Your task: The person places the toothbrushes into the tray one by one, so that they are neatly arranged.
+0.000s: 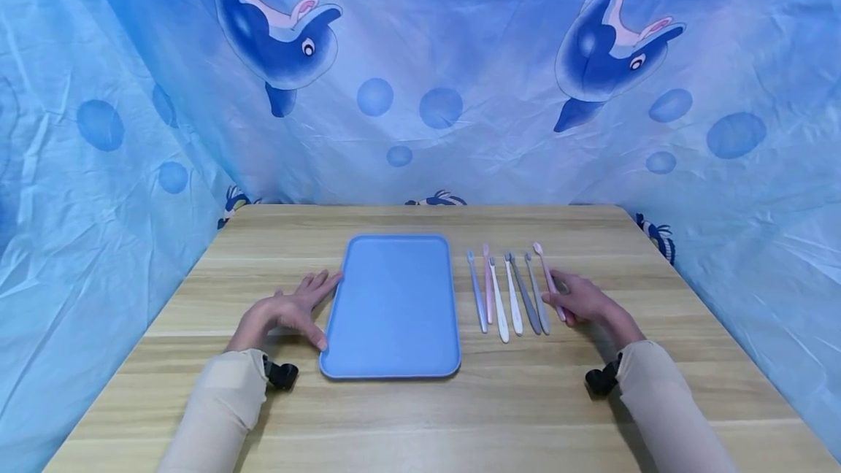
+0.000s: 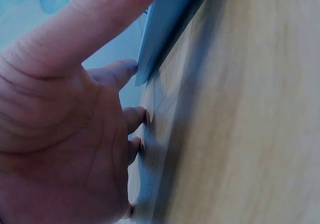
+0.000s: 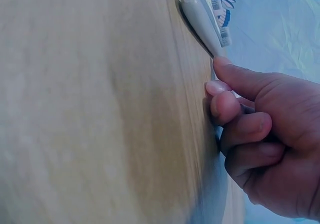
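Observation:
A blue tray (image 1: 394, 305) lies upright in the head view, its long sides running away from me. My left hand (image 1: 293, 312) touches its left edge, thumb and fingers spread; in the left wrist view the palm (image 2: 55, 149) shows beside the tray's rim (image 2: 157, 28). Right of the tray, several toothbrushes lie in a loose row, among them a blue one (image 1: 477, 294), a white one (image 1: 499, 301) and a grey one (image 1: 525, 294). At the row's right end, my right hand (image 1: 581, 299) pinches a pink toothbrush (image 1: 544, 265) by its handle, whose rounded end (image 3: 218, 87) pokes out between the fingers.
Everything rests on a wooden table (image 1: 407, 422). Behind it and along both sides hangs a blue curtain (image 1: 407, 42) with dolphins and bubbles. Each wrist carries a small black camera, the left one (image 1: 282, 376) near the tray's front left corner.

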Tool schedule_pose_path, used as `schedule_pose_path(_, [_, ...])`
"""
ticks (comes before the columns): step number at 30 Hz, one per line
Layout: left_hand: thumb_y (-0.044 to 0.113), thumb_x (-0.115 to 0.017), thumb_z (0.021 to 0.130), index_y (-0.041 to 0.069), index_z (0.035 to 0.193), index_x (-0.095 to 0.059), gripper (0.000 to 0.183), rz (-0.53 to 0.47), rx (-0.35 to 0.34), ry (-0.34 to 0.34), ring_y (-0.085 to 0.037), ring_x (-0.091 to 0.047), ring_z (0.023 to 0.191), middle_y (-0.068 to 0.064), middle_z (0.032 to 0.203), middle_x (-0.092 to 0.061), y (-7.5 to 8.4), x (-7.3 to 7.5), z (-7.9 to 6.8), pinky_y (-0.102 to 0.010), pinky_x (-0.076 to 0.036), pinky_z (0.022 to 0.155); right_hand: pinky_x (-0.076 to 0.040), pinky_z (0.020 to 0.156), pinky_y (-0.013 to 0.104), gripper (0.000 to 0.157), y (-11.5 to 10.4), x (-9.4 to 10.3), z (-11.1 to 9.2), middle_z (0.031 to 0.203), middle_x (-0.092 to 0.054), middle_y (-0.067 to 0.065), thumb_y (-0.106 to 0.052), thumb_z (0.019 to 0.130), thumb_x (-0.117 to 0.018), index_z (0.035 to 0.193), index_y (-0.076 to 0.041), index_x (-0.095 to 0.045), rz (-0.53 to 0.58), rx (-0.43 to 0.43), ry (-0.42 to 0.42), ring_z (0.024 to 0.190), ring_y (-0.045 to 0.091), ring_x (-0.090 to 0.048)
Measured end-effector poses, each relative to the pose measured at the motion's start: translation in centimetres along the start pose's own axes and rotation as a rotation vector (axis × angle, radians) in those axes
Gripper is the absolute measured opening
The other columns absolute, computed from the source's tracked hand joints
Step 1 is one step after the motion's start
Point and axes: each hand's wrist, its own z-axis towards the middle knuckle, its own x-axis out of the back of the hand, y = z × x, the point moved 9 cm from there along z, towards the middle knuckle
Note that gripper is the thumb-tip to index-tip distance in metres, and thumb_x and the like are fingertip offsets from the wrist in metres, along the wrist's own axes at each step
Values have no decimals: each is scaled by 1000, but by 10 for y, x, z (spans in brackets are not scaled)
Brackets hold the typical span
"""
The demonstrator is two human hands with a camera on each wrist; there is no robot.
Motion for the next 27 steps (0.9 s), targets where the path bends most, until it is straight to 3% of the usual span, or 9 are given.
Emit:
schedule_pose_path(10, [58,-90,59,16,162,-1,143,5,-1,-4,-52,13,152,-24,167,12,0,1,0,-87,8,104,-39,41,21,78,4,2,-1,59,-60,2,-28,104,-53,159,4,-7,83,65,2,47,12,-54])
schedule_pose_path(22, [70,-86,55,23,163,2,147,6,7,-5,-47,19,153,-19,168,15,-5,-2,-2,-84,13,107,-37,41,20,76,14,5,-1,61,-63,0,-26,105,-49,160,-1,-2,244,55,33,44,9,-49])
schedule_pose_path(27, [70,-87,53,23,163,1,148,4,2,8,-48,18,153,-19,169,14,-8,-1,0,-85,12,105,-39,42,20,71,5,11,-8,60,-61,-2,-22,107,-46,160,-1,-4,298,94,45,46,8,-51])
